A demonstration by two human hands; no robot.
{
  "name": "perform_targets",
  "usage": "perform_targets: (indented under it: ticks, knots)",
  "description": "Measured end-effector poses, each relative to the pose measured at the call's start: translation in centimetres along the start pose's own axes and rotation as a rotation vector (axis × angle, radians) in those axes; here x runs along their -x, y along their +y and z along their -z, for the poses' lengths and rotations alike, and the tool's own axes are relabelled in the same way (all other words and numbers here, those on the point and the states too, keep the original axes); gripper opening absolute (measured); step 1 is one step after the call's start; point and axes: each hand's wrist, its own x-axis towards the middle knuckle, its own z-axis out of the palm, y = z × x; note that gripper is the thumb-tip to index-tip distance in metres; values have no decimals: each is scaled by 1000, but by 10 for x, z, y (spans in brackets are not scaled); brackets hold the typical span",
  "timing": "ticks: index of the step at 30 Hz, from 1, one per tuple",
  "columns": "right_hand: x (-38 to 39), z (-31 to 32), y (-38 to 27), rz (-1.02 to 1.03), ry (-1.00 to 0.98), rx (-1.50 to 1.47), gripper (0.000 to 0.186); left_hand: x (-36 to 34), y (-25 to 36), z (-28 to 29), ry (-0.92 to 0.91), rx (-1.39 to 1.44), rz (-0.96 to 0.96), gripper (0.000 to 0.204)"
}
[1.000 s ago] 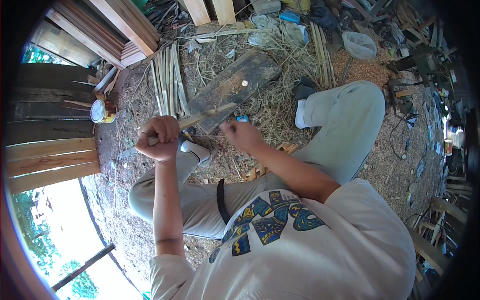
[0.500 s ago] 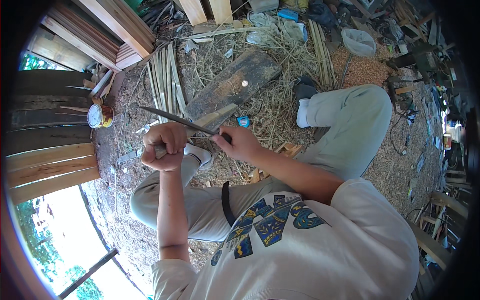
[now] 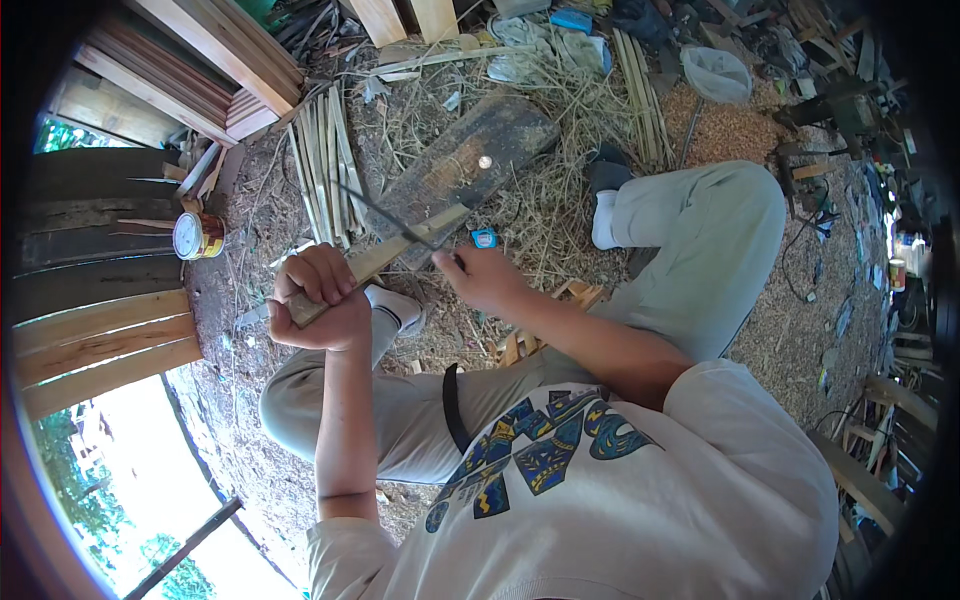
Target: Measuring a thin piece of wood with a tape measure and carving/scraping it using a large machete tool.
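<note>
The left hand (image 3: pixel 322 295) is gripping a wooden strip (image 3: pixel 378 263) reaching over the dark board (image 3: pixel 505 130); the right hand (image 3: pixel 485 277) is holding a long blade (image 3: pixel 388 218) across the strip. Good control is depending on keeping the strip steady, left hand clear.

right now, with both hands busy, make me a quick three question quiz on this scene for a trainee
1. Which hand grips the wooden strip?
2. True or false: in this view, the blade of the knife crosses the strip.
3. Which lies nearer the right hand: A, the tin can; B, the blue tape measure?

Key: 1. The left hand. 2. True. 3. B.
</note>
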Motion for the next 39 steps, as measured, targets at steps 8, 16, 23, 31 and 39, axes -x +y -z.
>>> perform_targets:
  ticks: [8,16,23,31,39]
  knots:
    - [-16,-15,62,-87,88,-177,60,5,-14,-26,-59,-48,-46,51]
    - [7,4,11,-12,24,-134,57,4,-14,-29,-38,-60,-30,51]
    - [-20,-3,84,-38,63,-36,55,-4,-17,-34,-50,-61,0,52]
    - [2,-2,25,120,-36,-274,56,-4,-19,-40,-82,-111,-15,53]
    - [-44,7,114,-391,-237,-93,70,-14,-15,-21,-89,-62,70,48]
